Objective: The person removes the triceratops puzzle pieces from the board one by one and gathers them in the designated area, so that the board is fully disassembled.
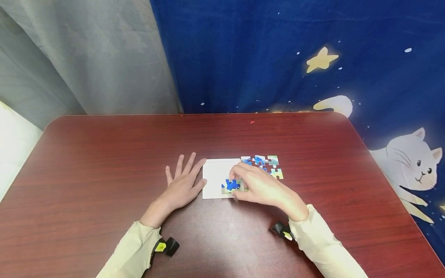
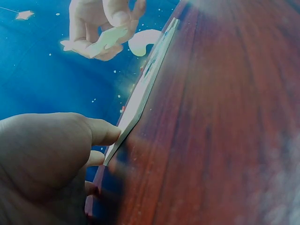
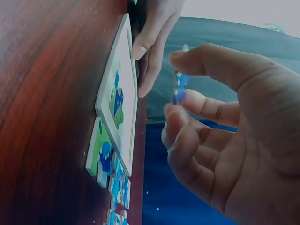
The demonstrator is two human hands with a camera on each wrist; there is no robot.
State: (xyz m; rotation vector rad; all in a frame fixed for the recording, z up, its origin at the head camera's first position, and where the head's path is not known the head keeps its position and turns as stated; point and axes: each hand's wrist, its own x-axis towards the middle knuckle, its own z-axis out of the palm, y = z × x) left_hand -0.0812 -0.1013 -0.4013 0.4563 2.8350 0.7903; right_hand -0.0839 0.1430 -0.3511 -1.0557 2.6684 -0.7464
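Observation:
A white puzzle board with a raised rim lies flat on the table. My left hand rests on the tabletop at its left side, fingers spread, with thumb and index fingertips touching the edge. My right hand is raised over the board's right part and pinches a blue jigsaw piece between thumb and fingers. The piece's pale back shows in the left wrist view. Green and blue puzzle picture fills part of the board below. Several loose jigsaw pieces lie beside the board's right edge, partly hidden by my right hand.
The reddish-brown wooden table extends around the board. A small red mark shows near its far edge. Behind hang a grey curtain and a blue one with stars and a cat.

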